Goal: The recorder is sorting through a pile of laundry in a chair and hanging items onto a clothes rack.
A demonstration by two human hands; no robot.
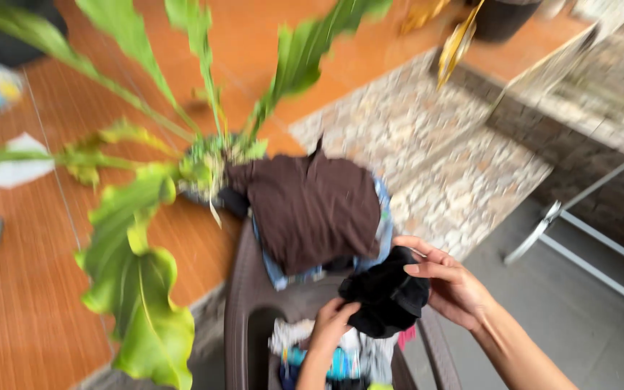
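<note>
Here is the black garment [386, 295], bunched up in mid-air just above the brown laundry basket [241, 303], and both hands are on it. The right hand [451, 284] wraps its fingers over the upper right edge, grip pinching the cloth; the left hand [331, 323] comes up from below, its grip curled into the lower left fold. It looks soft and light, limp, nothing stiff in it, so I'd say an edge or corner is the place to take hold, since the bulk just sags. One black piece in hand. Draped over the basket's far rim sits one dark brown garment [310, 208], with one blue cloth [383, 217] peeking out beneath it. Inside the basket lies a jumble of coloured clothes [341, 357], too blurred to count. Beyond, one potted plant [207, 162] with long green leaves stands on the orange tiled floor [23, 303], and a metal rack [579, 231] shows at right.
</note>
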